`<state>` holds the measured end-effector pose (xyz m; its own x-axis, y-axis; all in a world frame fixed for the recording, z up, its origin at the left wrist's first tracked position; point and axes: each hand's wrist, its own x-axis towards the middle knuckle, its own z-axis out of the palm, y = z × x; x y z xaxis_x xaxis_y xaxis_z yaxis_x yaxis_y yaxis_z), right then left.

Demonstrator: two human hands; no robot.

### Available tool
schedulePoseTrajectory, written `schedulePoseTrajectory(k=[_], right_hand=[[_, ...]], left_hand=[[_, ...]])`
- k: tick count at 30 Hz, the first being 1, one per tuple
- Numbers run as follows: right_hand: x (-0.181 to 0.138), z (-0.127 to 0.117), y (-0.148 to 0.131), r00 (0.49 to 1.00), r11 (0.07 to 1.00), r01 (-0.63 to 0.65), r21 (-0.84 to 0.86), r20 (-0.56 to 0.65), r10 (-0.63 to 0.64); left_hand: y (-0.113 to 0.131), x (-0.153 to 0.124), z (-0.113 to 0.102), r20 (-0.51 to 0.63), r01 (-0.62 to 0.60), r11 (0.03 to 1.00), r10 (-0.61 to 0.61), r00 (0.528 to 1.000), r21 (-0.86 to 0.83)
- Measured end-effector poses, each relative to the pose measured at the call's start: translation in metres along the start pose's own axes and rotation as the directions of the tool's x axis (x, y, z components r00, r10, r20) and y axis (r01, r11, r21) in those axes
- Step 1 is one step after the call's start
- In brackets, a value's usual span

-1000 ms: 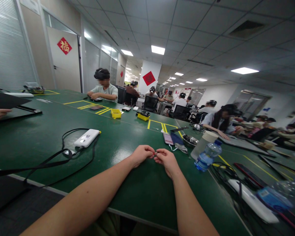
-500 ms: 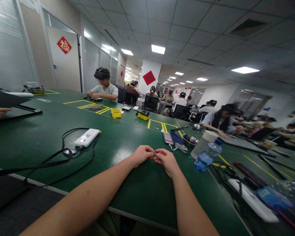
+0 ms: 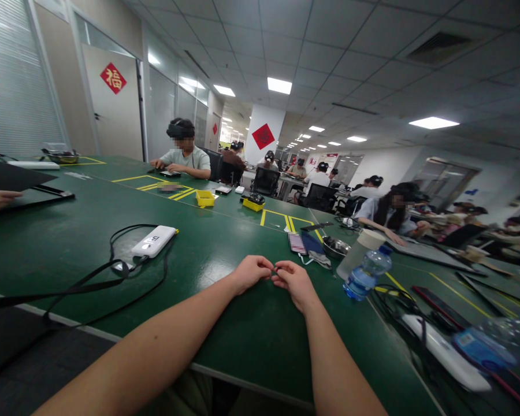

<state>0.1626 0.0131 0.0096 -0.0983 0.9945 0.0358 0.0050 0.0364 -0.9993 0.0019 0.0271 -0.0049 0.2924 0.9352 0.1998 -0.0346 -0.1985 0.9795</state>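
My left hand (image 3: 252, 274) and my right hand (image 3: 293, 279) meet over the green table (image 3: 216, 242), fingertips almost touching. Each hand is closed in a pinch. Between the fingertips there seems to be something tiny and dark, too small to name. Both forearms reach in from the lower edge of the view. To the left of my hands lies a white power bank (image 3: 155, 241) with a black cable (image 3: 110, 237). Ahead on the right are a grey cloth item (image 3: 318, 258) and a metal bowl (image 3: 337, 246).
A blue-labelled water bottle (image 3: 367, 273) and a frosted cup (image 3: 359, 254) stand to the right. Another bottle (image 3: 487, 346) and a white device (image 3: 446, 352) lie nearer. Yellow trays (image 3: 205, 199) sit farther back. A co-worker (image 3: 184, 153) sits across; another person's hand (image 3: 0, 201) is at far left.
My hands keep nearly the same place, with slight shifts of the fingers. Across the table, the co-worker's hands have moved apart.
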Motion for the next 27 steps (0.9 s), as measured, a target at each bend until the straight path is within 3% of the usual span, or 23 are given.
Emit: schedulePoseTrajectory(k=[7, 27], right_hand=[[-0.0024, 0.0019, -0.0032, 0.998, 0.999, -0.049, 0.000, 0.031, 0.049], [0.0002, 0.0013, -0.0006, 0.999, 0.999, -0.033, -0.042, 0.021, 0.034]], left_hand=[[0.0003, -0.0001, -0.0004, 0.003, -0.002, 1.000, 0.002, 1.000, -0.029], [0.0060, -0.0017, 0.0003, 0.015, 0.004, 0.997, -0.003, 1.000, -0.075]])
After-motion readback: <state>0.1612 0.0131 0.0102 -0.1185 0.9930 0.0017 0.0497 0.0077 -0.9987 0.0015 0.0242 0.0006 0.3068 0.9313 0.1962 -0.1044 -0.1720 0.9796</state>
